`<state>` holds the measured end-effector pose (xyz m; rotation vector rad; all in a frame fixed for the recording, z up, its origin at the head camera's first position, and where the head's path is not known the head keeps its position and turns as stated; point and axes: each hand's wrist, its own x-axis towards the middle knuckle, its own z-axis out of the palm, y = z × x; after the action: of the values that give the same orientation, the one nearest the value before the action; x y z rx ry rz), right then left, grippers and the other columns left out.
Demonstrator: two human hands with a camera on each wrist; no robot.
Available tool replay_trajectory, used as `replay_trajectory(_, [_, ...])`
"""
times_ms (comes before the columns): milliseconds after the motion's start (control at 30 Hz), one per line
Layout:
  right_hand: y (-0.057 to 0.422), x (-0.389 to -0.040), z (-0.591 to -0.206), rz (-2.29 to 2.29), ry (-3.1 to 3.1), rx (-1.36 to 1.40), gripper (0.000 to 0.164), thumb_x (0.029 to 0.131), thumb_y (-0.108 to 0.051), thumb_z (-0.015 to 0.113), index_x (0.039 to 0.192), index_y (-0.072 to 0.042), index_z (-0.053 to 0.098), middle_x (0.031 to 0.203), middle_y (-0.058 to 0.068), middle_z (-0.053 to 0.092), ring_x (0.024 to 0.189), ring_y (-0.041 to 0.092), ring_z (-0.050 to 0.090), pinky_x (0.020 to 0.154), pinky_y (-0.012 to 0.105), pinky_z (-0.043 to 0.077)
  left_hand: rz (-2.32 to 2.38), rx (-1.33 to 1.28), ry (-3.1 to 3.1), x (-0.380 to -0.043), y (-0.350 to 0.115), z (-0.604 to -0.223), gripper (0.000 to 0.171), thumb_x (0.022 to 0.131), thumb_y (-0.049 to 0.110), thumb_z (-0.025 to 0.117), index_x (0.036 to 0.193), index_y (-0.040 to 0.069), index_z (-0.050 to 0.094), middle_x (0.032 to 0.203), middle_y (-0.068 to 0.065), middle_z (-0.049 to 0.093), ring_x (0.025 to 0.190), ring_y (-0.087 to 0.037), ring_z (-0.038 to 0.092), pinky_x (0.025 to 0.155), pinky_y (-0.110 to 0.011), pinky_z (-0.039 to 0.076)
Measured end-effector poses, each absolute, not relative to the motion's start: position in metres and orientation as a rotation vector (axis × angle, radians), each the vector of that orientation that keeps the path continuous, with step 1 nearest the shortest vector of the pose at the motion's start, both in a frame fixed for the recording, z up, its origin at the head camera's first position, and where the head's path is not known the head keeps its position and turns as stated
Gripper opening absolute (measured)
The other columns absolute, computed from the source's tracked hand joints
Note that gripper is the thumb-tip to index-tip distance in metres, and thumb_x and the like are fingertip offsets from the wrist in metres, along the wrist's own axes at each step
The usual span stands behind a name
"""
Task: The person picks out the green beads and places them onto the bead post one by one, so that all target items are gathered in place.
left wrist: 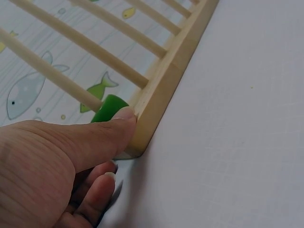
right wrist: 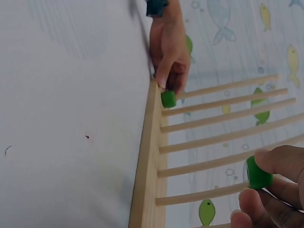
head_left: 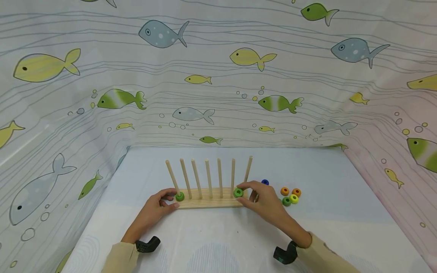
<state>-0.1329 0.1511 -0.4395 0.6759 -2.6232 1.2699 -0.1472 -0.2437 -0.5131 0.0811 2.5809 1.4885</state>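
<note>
Pegboard: a long, pale wooden base (head_left: 209, 204) lies flat across the table, with seven slim round pegs rising from it in one row.
Leftmost peg: this wooden rod (head_left: 172, 176) carries the seated green bead (head_left: 179, 196), down at its foot by the board.
Left hand: the hand (head_left: 157, 206) grips the pegboard's left end, thumb along the near edge and against the seated green bead, other fingers curled at the far side and below.
Right hand: the hand (head_left: 264, 199) pinches the held green bead (head_left: 238, 192) between thumb and forefinger, near the right end of the row; its hole faces the head camera, so it seems not to be on a peg.
Loose beads: to the right of the hand sit a blue bead (head_left: 264, 182), two orange beads (head_left: 296, 192), a yellow bead (head_left: 294, 198) and a loose green bead (head_left: 286, 201).
Beading so far: apparently early on, with one bead seated and one in hand; the five middle pegs are bare, the rightmost peg's foot is hidden, and the loose beads remain off the board.
Wood: smooth, matte, light-grained; square-edged base, cylindrical pegs.
Bead make: short, rounded, glossy rings, probably painted wood.
Table cover: a pale, smooth sheet (head_left: 205, 235) with faint striped circles, fine weave showing up close.
Backdrop: creased white fabric (head_left: 218, 94) printed with fish and wavy lines.
</note>
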Motion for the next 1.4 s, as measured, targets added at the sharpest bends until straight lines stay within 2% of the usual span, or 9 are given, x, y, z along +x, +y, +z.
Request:
replay_trajectory(333, [0.139, -0.136, -0.437, 1.301, -2.601, 0.747, 0.034, 0.086, -0.02, 0.087, 0.118, -0.016, 0.075, 0.103, -0.007, 0.073, 0.066, 0.004, 0.058, 0.052, 0.025, 0.049, 1.499, 0.08, 2.569, -0.148, -0.243, -0.514, 0.054, 0.09, 0.025, 0.083, 0.139, 0.013, 0.061, 0.118, -0.01, 0.062, 0.089, -0.023, 0.058, 0.076, -0.03, 0.049])
replay_trajectory(467, [0.135, -0.137, -0.436, 1.304, -2.588, 0.759, 0.035, 0.086, -0.022, 0.086, 0.119, -0.016, 0.075, 0.098, -0.008, 0.071, 0.065, 0.004, 0.058, 0.051, 0.025, 0.048, 1.487, 0.09, 2.576, -0.148, -0.242, -0.513, 0.054, 0.09, 0.026, 0.082, 0.139, 0.014, 0.061, 0.118, -0.01, 0.062, 0.088, -0.022, 0.058, 0.076, -0.03, 0.049])
replay_trajectory(767, [0.123, -0.142, -0.435, 1.314, -2.52, 0.826, 0.033, 0.086, -0.02, 0.086, 0.117, -0.017, 0.076, 0.099, -0.006, 0.072, 0.062, 0.003, 0.058, 0.05, 0.025, 0.048, 1.484, 0.121, 2.596, -0.15, -0.24, -0.507, 0.053, 0.092, 0.026, 0.081, 0.138, 0.013, 0.061, 0.118, -0.011, 0.062, 0.087, -0.02, 0.058, 0.076, -0.029, 0.048])
replay_trajectory(1133, [0.102, -0.144, -0.429, 1.377, -2.504, 0.858, 0.032, 0.087, -0.019, 0.086, 0.117, -0.018, 0.076, 0.103, -0.009, 0.072, 0.063, 0.003, 0.058, 0.05, 0.025, 0.046, 1.48, 0.105, 2.588, -0.15, -0.242, -0.513, 0.053, 0.091, 0.026, 0.082, 0.138, 0.015, 0.061, 0.118, -0.01, 0.062, 0.087, -0.021, 0.058, 0.077, -0.03, 0.049])
replay_trajectory(1400, [0.082, -0.148, -0.42, 1.377, -2.469, 0.917, 0.032, 0.087, -0.02, 0.086, 0.117, -0.017, 0.075, 0.103, -0.009, 0.072, 0.064, 0.003, 0.057, 0.053, 0.024, 0.048, 1.493, 0.109, 2.57, -0.148, -0.244, -0.51, 0.054, 0.091, 0.025, 0.081, 0.139, 0.011, 0.06, 0.119, -0.012, 0.062, 0.087, -0.021, 0.057, 0.076, -0.03, 0.048])
